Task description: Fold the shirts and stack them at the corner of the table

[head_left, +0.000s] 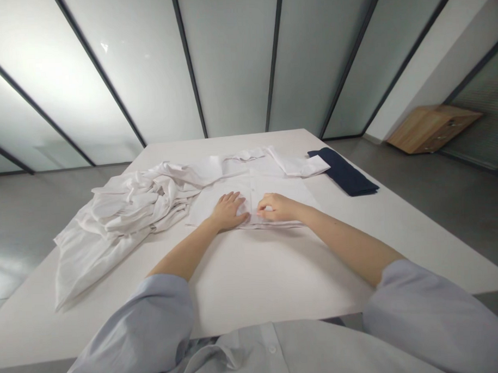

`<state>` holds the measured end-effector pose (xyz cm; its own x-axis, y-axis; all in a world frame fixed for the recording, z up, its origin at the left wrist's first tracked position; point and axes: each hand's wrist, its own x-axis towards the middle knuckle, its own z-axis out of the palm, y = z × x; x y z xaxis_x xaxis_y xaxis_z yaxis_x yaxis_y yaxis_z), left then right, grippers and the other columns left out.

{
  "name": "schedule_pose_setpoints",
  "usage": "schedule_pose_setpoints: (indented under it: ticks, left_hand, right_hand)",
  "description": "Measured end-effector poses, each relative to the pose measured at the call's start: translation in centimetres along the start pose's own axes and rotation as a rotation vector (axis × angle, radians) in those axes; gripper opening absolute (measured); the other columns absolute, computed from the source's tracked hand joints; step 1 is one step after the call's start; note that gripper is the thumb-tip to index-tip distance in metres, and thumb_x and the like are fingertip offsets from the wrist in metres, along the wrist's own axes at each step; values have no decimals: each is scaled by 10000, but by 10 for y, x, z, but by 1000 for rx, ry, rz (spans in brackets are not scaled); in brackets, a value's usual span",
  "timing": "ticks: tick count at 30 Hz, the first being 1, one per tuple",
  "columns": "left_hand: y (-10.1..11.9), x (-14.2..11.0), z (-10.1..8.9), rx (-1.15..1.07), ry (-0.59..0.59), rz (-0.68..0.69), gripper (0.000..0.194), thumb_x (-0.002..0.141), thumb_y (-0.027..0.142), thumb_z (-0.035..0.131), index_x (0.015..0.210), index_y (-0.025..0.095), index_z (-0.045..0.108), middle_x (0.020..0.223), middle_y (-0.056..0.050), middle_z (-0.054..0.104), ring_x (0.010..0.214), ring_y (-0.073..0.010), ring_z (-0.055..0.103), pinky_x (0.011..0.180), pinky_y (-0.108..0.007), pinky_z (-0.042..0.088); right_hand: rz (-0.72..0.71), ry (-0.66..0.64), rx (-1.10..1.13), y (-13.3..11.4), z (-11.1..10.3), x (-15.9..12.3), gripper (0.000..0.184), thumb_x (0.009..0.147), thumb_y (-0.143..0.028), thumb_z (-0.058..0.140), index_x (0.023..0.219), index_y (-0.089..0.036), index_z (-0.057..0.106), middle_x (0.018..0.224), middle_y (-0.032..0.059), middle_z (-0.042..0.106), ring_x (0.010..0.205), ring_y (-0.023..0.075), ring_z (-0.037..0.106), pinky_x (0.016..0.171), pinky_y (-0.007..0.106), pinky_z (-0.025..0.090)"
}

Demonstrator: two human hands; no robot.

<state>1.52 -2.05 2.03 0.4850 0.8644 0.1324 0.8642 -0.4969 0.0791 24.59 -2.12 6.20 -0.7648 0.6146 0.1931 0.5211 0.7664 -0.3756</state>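
A white button-up shirt (284, 184) lies spread on the table, its front placket running up the middle and one sleeve stretched out to the right. My left hand (228, 211) rests flat on the shirt just left of the placket, fingers spread. On the placket's other side, my right hand (276, 207) is closed in a pinch at the shirt's front, close to its near edge. The fingertips seem to grip the fabric, though the exact bit between them is too small to make out.
A crumpled heap of white clothes (127, 204) covers the table's left side and reaches its edge. To the right lies a folded navy garment (346, 173), touching the shirt's sleeve. The white table (276, 272) stands before frosted glass panels (232, 62). A wooden cabinet (430, 128) is at far right.
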Motion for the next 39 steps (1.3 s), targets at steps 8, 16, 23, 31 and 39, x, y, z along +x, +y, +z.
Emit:
schedule_pose_setpoints:
  ticks: [8, 16, 23, 31, 39]
  left_hand:
    - [-20, 2, -1, 104, -84, -223, 632, 963, 544, 303, 1492, 204, 360, 1589, -114, 290, 1470, -296, 230, 1177, -485, 206]
    - [-3, -4, 2, 154, -208, -305, 736, 955, 602, 219, 1534, 148, 252, 1604, -193, 200, 1468, -364, 198, 1131, -572, 228]
    - [18, -14, -33, 151, -350, -193, 672, 871, 665, 417, 1349, 201, 503, 1356, -205, 543, 1206, -373, 546, 917, -491, 467]
    - [-15, 30, -23, 108, -109, -102, 513, 956, 490, 350, 1336, 176, 491, 1346, -169, 571, 1250, -305, 531, 1013, -451, 408]
    - [-43, 38, 7, 48, -137, -285, 674, 957, 577, 272, 1494, 173, 322, 1596, -175, 239, 1470, -310, 224, 1145, -501, 243]
  right_hand:
    - [517, -12, -307, 47, 17, 3, 597, 940, -519, 410, 1427, -181, 480, 1517, 166, 403, 1396, 346, 345, 1117, 505, 273]
    - [669, -173, -353, 59, 33, -19, 740, 936, -630, 260, 1550, -217, 251, 1626, 132, 164, 1476, 364, 146, 1160, 558, 146]
    - [561, -268, -377, 50, 7, -29, 643, 884, -603, 451, 1410, -238, 507, 1491, 159, 448, 1339, 371, 439, 1068, 527, 339]
    - [499, -61, -361, 97, -13, -6, 523, 953, -448, 426, 1372, -155, 536, 1393, 158, 554, 1292, 274, 506, 1071, 373, 366]
    - [698, -80, -411, 114, 15, -10, 643, 979, -532, 288, 1510, -172, 343, 1594, 143, 265, 1469, 293, 221, 1153, 436, 247]
